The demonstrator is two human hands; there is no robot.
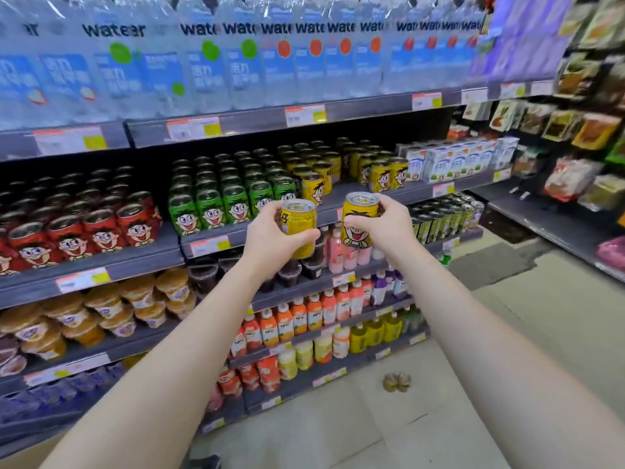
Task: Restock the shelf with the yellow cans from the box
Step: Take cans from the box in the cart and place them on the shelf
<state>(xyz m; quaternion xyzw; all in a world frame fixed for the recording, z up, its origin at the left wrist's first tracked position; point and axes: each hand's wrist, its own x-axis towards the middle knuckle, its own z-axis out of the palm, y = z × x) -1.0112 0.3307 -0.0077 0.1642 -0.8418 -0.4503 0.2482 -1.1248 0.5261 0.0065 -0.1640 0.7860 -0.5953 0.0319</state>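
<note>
Both arms reach toward the drinks shelf [365,198]. My left hand [275,233] grips a yellow can [301,228] around its side, held upright in the air just in front of the shelf edge. My right hand [389,221] holds a second yellow can [356,220] with a cartoon face turned toward me. Behind them, rows of the same yellow cans [382,174] stand on the shelf, with one can [313,189] at the front left and bare shelf between. The box is out of view.
Green cans [216,201] and red cans [84,228] fill the shelf to the left. Water bottles [203,62] sit above, small bottles [304,319] and cups below. Milk cartons [456,160] stand right of the yellow cans. A snack rack [575,130] lines the right.
</note>
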